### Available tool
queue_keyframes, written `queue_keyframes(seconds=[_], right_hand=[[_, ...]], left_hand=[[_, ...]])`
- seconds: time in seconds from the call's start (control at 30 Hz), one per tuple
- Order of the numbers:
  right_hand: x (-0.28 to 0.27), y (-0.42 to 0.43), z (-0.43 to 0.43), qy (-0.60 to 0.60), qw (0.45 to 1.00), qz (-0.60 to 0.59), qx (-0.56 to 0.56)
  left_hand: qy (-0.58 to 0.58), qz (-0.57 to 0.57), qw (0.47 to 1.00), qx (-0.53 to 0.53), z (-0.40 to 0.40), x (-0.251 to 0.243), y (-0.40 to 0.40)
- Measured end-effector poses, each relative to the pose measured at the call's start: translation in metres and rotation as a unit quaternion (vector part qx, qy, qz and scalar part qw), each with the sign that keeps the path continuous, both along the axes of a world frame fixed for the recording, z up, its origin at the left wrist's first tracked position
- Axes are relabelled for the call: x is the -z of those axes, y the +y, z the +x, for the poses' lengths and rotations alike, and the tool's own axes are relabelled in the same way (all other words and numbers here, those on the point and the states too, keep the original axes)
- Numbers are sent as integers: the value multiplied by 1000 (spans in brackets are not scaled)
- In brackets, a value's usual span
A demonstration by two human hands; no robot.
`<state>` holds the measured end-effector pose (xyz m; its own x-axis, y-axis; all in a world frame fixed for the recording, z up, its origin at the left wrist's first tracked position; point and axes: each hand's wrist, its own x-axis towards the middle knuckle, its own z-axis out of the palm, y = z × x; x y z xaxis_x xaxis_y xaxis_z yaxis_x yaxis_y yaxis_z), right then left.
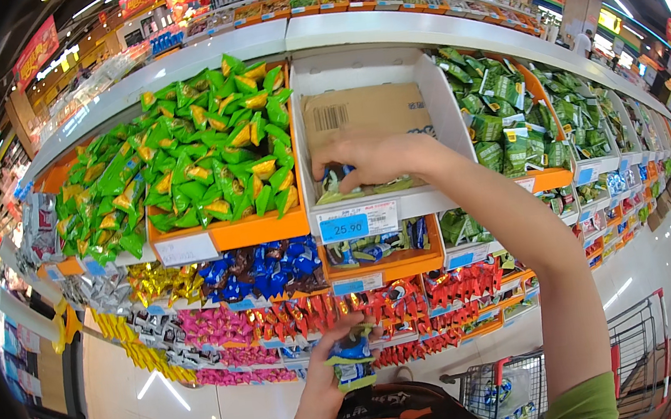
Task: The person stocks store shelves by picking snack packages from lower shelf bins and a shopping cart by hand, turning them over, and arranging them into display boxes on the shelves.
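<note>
My left hand (321,361), low in front of my body, holds small blue-and-green wrapped snack packets (354,364). My right hand (361,159) reaches into a white display bin (356,69) on the top shelf. Its fingers are bent down around a dark blue and pale green packet (337,174) at the bin's front left. Whether they grip it is unclear. A cardboard sheet (367,108) bearing print lies inside the bin behind the hand. A few more packets (395,187) show along the front edge, partly hidden by the hand and forearm.
Bright green packets (215,149) heap up in the bins to the left. Darker green packets (503,113) fill those to the right. An orange-fronted bin (383,266) sits one tier lower. A wire shopping cart (531,367) with bagged packets (499,390) stands at lower right.
</note>
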<state>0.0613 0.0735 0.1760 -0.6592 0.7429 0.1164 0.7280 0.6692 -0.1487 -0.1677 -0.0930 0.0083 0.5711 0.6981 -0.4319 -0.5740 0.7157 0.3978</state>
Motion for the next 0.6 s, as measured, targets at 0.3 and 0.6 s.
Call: queue_keyframes(seconds=[0.3,0.6], right_hand=[[-4,-84,-34,171,961,215,33],[104,-175,-45,332,922,-138,145]], left_hand=[[-25,50,996,-68,2,-15,20],[48,82,994,-55,12,-20,0]])
